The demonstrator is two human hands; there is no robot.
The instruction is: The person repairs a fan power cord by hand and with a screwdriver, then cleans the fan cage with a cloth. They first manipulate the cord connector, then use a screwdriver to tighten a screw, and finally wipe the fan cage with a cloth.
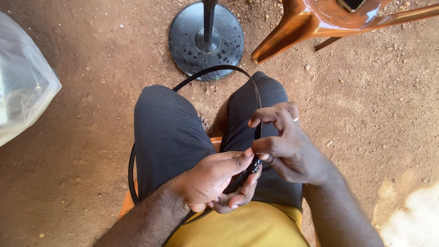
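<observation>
So the thing we're working with is a thin black cable (215,69), kind of a stiff loop. It sits right over our lap: it arcs out in front of our knees, runs down along the inside of the right thigh to where both hands meet, and on the other side it curves around the outside of the left thigh and comes back under the left forearm.

Our left hand (212,180) is curled around the lower bit of the cable, palm up, fingers wrapped and the thumb pressed up toward the end piece, so that's a proper grip. Our right hand (283,146) comes in from the other side and pinches the cable end with thumb and forefinger, just touching the left thumb; the other right fingers are bent and lifted off it. What exactly is at the cable end is too small to tell, it just looks like a small dark connector.

We're sitting in dark grey shorts (167,132) and a yellow shirt (238,228), on something orange that peeks out between and beside the legs. Just past the loop is the round black base of a stand (187,43) on reddish dirt ground (366,91). An orange plastic chair (302,23) is up at the top right, and a clear plastic bag (23,82) lies well off to the left.
</observation>
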